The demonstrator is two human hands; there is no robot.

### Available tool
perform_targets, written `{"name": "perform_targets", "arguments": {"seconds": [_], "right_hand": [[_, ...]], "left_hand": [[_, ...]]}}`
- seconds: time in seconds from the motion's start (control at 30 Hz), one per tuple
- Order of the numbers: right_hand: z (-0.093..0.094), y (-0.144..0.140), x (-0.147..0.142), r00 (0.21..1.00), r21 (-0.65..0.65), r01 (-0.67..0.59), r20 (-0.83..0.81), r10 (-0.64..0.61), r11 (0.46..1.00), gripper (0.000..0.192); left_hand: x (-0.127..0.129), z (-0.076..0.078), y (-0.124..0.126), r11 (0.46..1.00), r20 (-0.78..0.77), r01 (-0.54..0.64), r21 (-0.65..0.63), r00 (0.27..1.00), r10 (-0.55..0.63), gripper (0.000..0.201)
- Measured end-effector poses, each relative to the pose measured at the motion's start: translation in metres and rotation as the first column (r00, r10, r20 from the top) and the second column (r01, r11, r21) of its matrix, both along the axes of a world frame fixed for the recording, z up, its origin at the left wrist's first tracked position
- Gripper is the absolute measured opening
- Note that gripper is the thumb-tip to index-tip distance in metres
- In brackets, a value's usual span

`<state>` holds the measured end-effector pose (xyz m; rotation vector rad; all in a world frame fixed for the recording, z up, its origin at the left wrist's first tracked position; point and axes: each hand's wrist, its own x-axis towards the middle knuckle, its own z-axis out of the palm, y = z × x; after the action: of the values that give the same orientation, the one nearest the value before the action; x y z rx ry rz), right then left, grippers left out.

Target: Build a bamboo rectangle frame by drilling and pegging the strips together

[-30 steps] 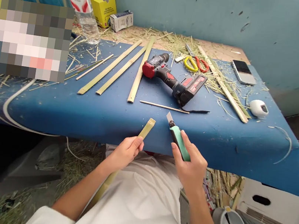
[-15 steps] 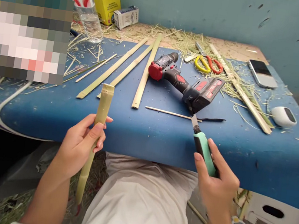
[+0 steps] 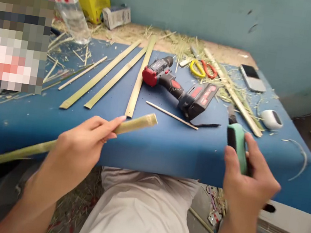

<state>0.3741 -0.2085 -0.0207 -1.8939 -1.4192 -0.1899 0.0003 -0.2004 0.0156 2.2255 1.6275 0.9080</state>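
Note:
My left hand (image 3: 88, 137) is closed round a bamboo strip (image 3: 138, 125), which slants from the lower left up to its cut end near the table's front edge. In my right hand (image 3: 249, 169) is a utility knife (image 3: 237, 144) with a mint-green and black handle, its blade out and pointing away from me. Knife and strip are well apart. Beyond my hands lie a cordless drill (image 3: 177, 85), a thin stick (image 3: 171, 115) and several flat bamboo strips (image 3: 117, 77) on the blue table (image 3: 151, 147).
Scissors (image 3: 202, 68), a long split bamboo piece (image 3: 232, 91), a phone (image 3: 251, 78) and a white rounded device (image 3: 272, 119) lie to the right. A water bottle (image 3: 69, 10), a yellow box (image 3: 92, 0) and a small box (image 3: 116, 16) stand back left. Shavings litter the back.
My left hand has tipped the bamboo strip from nearly upright to a low slant, its top end swinging right. My right hand has moved right with the knife. The view has shifted right.

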Motion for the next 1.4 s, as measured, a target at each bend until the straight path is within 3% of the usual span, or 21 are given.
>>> {"name": "perform_targets", "arguments": {"seconds": [0.07, 0.2, 0.3, 0.47, 0.63, 0.77, 0.87, 0.93, 1.0, 1.1, 1.2, 1.3, 1.37, 1.4], "right_hand": [[0.009, 0.035, 0.006, 1.000, 0.031, -0.017, -0.008, 0.018, 0.999, 0.060], [0.024, 0.080, 0.020, 0.978, -0.018, -0.057, 0.201, 0.059, 0.998, 0.061], [0.025, 0.083, 0.010, 0.956, 0.097, -0.168, 0.260, 0.138, 0.981, 0.052], [0.012, 0.069, -0.022, 0.883, 0.211, -0.454, 0.240, 0.404, 0.866, 0.025], [0.020, 0.076, -0.036, 0.855, 0.230, -0.513, 0.218, 0.470, 0.827, 0.024], [0.052, 0.101, -0.059, 0.799, 0.077, -0.571, 0.283, 0.531, 0.817, 0.029], [0.076, 0.136, -0.091, 0.767, -0.230, -0.501, 0.329, 0.551, 0.834, 0.039], [0.085, 0.164, -0.112, 0.760, -0.524, -0.417, 0.248, 0.601, 0.743, 0.054], [0.088, 0.191, -0.128, 0.752, -0.631, -0.408, 0.177, 0.635, 0.659, 0.065], [0.089, 0.218, -0.136, 0.750, -0.676, -0.421, 0.115, 0.652, 0.604, 0.063], [0.101, 0.219, -0.123, 0.758, -0.656, -0.437, 0.100, 0.644, 0.616, 0.043], [0.132, 0.201, -0.099, 0.792, -0.581, -0.474, 0.048, 0.609, 0.662, 0.043], [0.160, 0.185, -0.080, 0.820, -0.478, -0.548, -0.144, 0.554, 0.687, 0.037], [0.174, 0.177, -0.071, 0.829, -0.486, -0.546, -0.200, 0.522, 0.682, 0.031]], "left_hand": [[0.008, 0.000, 0.017, 0.997, -0.175, 0.065, -0.038, 0.982, -0.071, 0.057], [0.031, -0.008, 0.048, 0.988, -0.365, 0.151, -0.036, 0.918, -0.154, 0.058], [0.040, -0.019, 0.061, 0.988, -0.423, 0.151, 0.032, 0.898, -0.124, 0.050], [0.038, -0.028, 0.062, 0.983, -0.385, 0.114, 0.142, 0.921, -0.051, 0.042], [0.038, -0.028, 0.059, 0.980, -0.392, 0.131, 0.151, 0.918, -0.062, 0.043], [0.038, -0.030, 0.058, 0.983, -0.382, 0.110, 0.148, 0.923, -0.045, 0.043], [0.038, -0.030, 0.057, 0.986, -0.359, 0.106, 0.132, 0.932, -0.052, 0.043], [0.037, -0.030, 0.057, 0.987, -0.338, 0.106, 0.123, 0.939, -0.059, 0.042], [0.037, -0.029, 0.058, 0.987, -0.324, 0.112, 0.118, 0.943, -0.068, 0.041], [0.037, -0.027, 0.058, 0.986, -0.336, 0.124, 0.107, 0.938, -0.082, 0.041], [0.037, -0.025, 0.057, 0.988, -0.353, 0.115, 0.099, 0.933, -0.073, 0.042], [0.037, -0.025, 0.056, 0.988, -0.353, 0.115, 0.100, 0.933, -0.073, 0.042], [0.037, -0.025, 0.056, 0.987, -0.345, 0.118, 0.106, 0.936, -0.074, 0.041], [0.037, -0.026, 0.055, 0.987, -0.338, 0.116, 0.110, 0.938, -0.073, 0.040]]}}
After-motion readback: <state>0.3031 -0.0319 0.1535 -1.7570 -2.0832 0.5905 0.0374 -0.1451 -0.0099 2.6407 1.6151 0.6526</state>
